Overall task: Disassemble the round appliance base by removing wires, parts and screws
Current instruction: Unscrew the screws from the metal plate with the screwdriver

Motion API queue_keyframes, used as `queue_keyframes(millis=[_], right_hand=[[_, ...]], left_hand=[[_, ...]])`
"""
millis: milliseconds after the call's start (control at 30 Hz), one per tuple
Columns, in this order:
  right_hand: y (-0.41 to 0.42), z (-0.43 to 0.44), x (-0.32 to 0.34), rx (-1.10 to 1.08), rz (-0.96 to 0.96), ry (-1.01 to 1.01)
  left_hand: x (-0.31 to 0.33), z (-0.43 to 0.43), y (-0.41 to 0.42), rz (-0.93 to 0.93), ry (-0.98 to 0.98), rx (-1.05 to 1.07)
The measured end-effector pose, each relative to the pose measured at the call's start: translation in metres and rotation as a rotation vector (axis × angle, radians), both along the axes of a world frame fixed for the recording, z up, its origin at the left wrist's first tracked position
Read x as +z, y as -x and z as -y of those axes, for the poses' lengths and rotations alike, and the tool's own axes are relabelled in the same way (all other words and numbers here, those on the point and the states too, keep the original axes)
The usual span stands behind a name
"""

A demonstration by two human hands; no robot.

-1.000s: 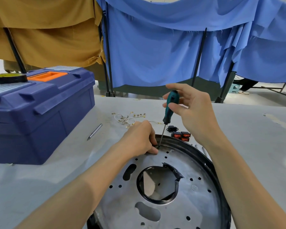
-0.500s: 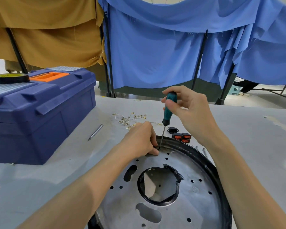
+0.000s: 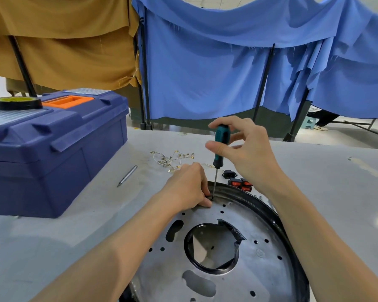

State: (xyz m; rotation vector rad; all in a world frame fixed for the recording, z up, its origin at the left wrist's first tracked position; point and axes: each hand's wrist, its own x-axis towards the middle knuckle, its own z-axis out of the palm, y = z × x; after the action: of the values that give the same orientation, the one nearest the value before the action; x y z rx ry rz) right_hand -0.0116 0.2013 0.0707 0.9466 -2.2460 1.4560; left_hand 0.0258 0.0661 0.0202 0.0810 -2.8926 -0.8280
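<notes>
The round appliance base [image 3: 260,273], a grey metal disc with a black rim and a large centre hole, lies on the table in front of me. My right hand [image 3: 247,153] grips the teal handle of a screwdriver [image 3: 219,149] held almost upright, its tip set on a screw at the disc's far edge. My left hand [image 3: 187,188] rests on that far edge with its fingertips pinched around the shaft's tip. Removed wires [image 3: 172,159] with small terminals, a black socket [image 3: 229,174] and red switches [image 3: 240,184] lie on the table behind the base.
A large blue toolbox [image 3: 52,149] with an orange handle and a roll of black tape [image 3: 16,103] on top stands at the left. A metal pen-like rod [image 3: 127,175] lies beside it. Blue and mustard curtains hang behind the grey table [image 3: 336,182].
My right hand's fingers have shifted around the screwdriver handle, thumb now further forward, as the tool turns on the same screw. My left hand stays at the tip.
</notes>
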Motion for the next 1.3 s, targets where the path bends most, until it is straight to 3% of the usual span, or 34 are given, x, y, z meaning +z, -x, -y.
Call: queue_keyframes(millis=[200, 333, 600, 800, 1300], right_hand=[[0.0, 0.001, 0.004, 0.046, 0.063, 0.093], [-0.002, 0.005, -0.005, -0.045, 0.026, -0.013], [0.0, 0.002, -0.003, -0.004, 0.07, 0.074], [0.002, 0.005, -0.002, -0.078, -0.018, 0.035], [0.001, 0.001, 0.003, -0.042, 0.02, 0.05]], left_hand=[[0.002, -0.002, -0.001, 0.018, 0.001, -0.007], [0.003, -0.001, -0.002, 0.006, 0.004, -0.004], [0.004, -0.002, -0.001, 0.017, 0.002, -0.009], [0.004, -0.003, -0.001, 0.012, -0.004, -0.004], [0.004, -0.003, -0.001, 0.019, -0.004, -0.009]])
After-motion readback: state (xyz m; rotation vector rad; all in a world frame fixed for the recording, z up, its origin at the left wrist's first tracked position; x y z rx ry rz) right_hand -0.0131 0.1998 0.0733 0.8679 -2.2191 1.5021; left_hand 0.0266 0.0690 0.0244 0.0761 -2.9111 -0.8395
